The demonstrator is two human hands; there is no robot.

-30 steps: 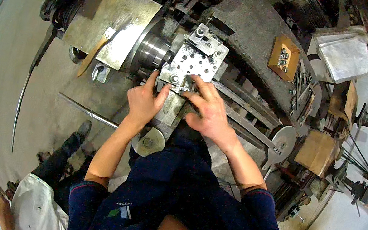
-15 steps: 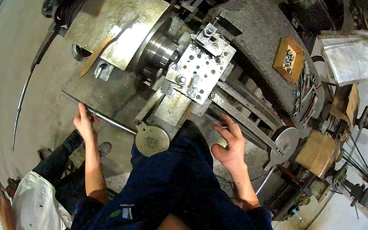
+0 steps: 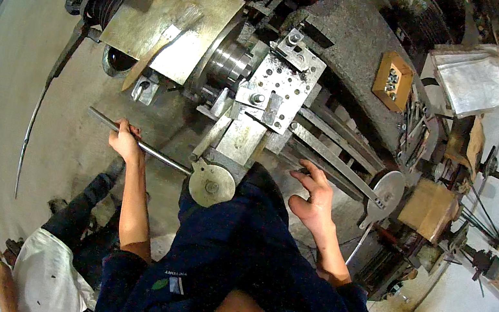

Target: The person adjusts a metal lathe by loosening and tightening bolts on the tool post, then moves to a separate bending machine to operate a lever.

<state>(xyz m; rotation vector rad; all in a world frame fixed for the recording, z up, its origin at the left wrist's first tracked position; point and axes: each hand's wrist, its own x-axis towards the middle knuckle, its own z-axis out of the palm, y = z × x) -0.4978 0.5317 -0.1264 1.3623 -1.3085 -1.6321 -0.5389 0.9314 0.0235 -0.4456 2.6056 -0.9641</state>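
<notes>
My left hand (image 3: 126, 140) is closed around a long steel lever bar (image 3: 164, 157), which runs right to a round metal disc (image 3: 213, 185) on the machine's near side. My right hand (image 3: 314, 199) hovers beside the lathe bed rails (image 3: 334, 158), fingers apart and partly bent, with nothing in it. Ahead of me stands a lathe: the drilled steel tool block (image 3: 284, 83) sits just right of the shiny round chuck (image 3: 230, 63). Whether a workpiece sits in the chuck is hard to make out.
A wood-handled brush (image 3: 151, 55) lies on the metal headstock cover (image 3: 155, 7). Farther right are a small box of metal parts (image 3: 393, 82), several tools (image 3: 418, 132) and a handwheel (image 3: 387, 191). Another person in a white shirt (image 3: 45, 274) is at lower left.
My left hand has moved up and slightly right, its grip now over the bar, which slopes a little more steeply. The machine sits slightly shifted in view. My right hand has barely moved.
</notes>
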